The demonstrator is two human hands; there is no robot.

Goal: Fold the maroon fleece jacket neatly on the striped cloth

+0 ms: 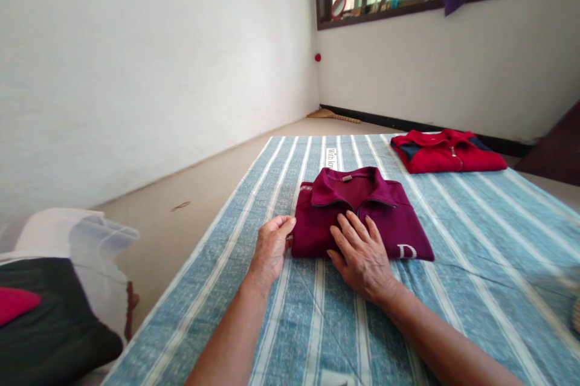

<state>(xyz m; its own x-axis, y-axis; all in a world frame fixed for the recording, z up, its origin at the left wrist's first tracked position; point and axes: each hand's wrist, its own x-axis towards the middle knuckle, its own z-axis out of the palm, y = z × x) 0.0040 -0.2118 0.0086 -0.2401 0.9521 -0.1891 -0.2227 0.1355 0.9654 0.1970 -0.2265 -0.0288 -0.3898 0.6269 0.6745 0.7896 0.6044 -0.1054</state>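
Note:
A folded maroon-purple zip-collar jacket [317, 223] lies on a blue-and-white striped cloth, its collar pointing away from me and a white letter D near its lower right corner. At the jacket's left edge, my left hand [270, 247] pinches the fabric between thumb and fingers. My right hand [360, 253] rests flat on the lower front, just below the zip, with its fingers spread. Farther back on the right sits a red jacket [480, 159] with dark shoulder panels, folded as well and touched by neither hand.
The striped cloth [226, 265] covers the surface before me. Down on the left are dark clothing [58, 313] and a whitish translucent bag [99, 247]. A broom [335, 115] lies on the floor by the far wall. Bottles and a round mirror [338, 6] stand on the windowsill.

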